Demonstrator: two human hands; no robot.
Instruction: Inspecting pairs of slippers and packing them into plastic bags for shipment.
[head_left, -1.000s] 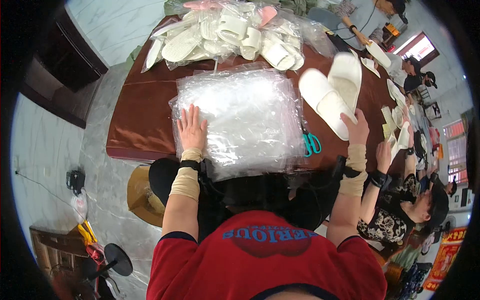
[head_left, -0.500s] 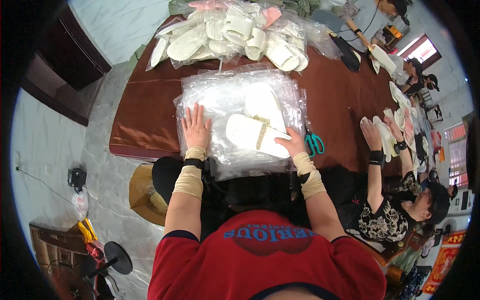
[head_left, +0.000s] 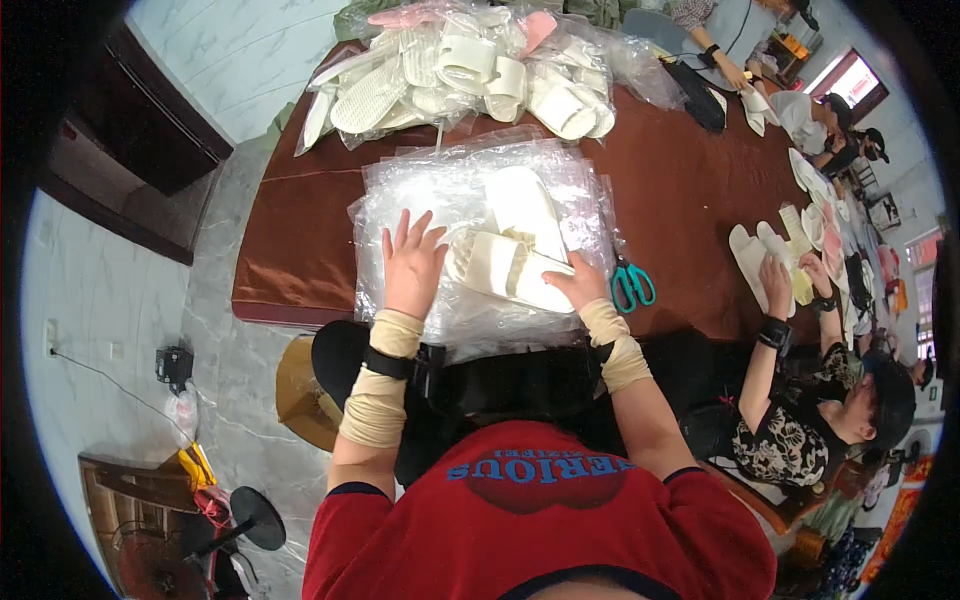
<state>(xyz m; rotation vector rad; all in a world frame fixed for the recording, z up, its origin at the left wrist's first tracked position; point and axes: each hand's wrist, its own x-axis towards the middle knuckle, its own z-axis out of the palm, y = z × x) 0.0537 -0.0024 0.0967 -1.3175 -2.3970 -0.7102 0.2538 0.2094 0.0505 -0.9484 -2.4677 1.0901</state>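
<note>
My right hand [head_left: 580,284] grips one end of a white slipper [head_left: 540,289], its thumb on top. The slipper's wide strap [head_left: 493,262] faces up, toward my left hand. A second white slipper [head_left: 522,195] lies just beyond it, partly covered by the first. Both are over a stack of clear plastic bags [head_left: 385,180]. My left hand [head_left: 412,270] is open, fingers spread, above the left part of the bags and holding nothing. Whether it touches the bags I cannot tell.
Teal-handled scissors [head_left: 632,287] lie right of the bags on the brown-covered table [head_left: 290,230]. Bagged white and pink slippers [head_left: 450,70] are heaped at the far side. On the right a co-worker's hands [head_left: 780,285] handle light slippers [head_left: 750,255].
My left hand has lifted off the bags and moved right, toward the slippers. The near slipper has turned in my right hand, so its broad strap shows more. The co-worker's hands have drawn nearer.
</note>
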